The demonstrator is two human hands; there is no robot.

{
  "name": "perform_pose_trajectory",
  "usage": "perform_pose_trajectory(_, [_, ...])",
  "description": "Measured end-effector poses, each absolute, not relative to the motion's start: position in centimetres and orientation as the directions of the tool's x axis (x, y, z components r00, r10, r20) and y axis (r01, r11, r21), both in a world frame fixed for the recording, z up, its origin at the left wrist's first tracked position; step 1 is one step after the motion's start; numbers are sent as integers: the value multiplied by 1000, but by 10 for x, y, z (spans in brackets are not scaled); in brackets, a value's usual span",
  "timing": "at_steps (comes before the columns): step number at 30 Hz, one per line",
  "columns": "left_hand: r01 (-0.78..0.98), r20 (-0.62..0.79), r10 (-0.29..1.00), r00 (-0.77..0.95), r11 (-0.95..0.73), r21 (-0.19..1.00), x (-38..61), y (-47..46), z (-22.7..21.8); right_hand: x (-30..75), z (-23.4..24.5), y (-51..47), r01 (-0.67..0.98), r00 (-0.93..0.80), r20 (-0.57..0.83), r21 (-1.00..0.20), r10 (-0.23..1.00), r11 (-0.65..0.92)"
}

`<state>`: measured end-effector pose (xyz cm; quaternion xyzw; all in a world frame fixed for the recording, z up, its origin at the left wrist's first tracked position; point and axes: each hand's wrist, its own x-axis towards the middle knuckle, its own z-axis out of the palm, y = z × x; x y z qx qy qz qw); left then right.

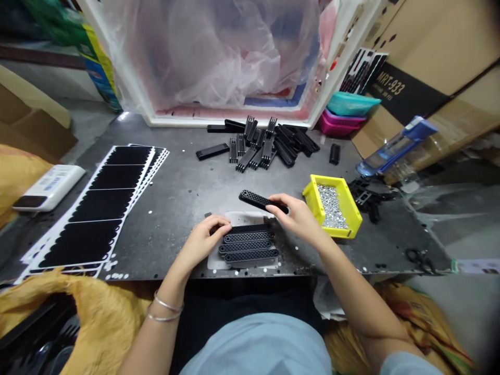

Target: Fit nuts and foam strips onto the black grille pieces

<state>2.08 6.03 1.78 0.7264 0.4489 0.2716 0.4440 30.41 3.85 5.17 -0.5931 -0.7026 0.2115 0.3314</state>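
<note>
My right hand (299, 216) pinches one end of a black perforated grille strip (260, 200) and holds it just above the grey worktable (187, 192). My left hand (205, 239) rests with curled fingers on the left end of a row of the same strips (250, 245), which lie side by side on a white pad (238, 217) at the table's near edge. I cannot make out anything inside the left fingers.
A loose pile of black plastic parts (265, 143) lies at the back. A yellow bin of small silver screws (332, 205) stands to the right. Sheets of black scalloped stickers (101, 205) cover the left. Scissors (422, 258) lie at the right edge, a white device (49, 187) at far left.
</note>
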Motion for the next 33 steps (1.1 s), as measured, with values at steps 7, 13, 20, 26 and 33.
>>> perform_pose_trajectory(7, [468,-114,979,168,23,883,-4,61,7,335,59,1,778,-25,201,-611,979,145])
perform_pose_trajectory(13, [521,-183,982,-39,176,835,-32,57,4,316,59,16,829,-429,178,-311,886,464])
perform_pose_trajectory(20, [538,-195,975,111,106,837,-12,60,19,360,92,9,899,-426,135,-42,894,435])
perform_pose_trajectory(26, [506,-196,876,440,-61,860,20,64,26,352,95,17,937,-288,289,-109,913,331])
perform_pose_trajectory(33, [423,-25,950,312,-115,899,15,42,19,285,43,32,717,-419,48,-596,907,362])
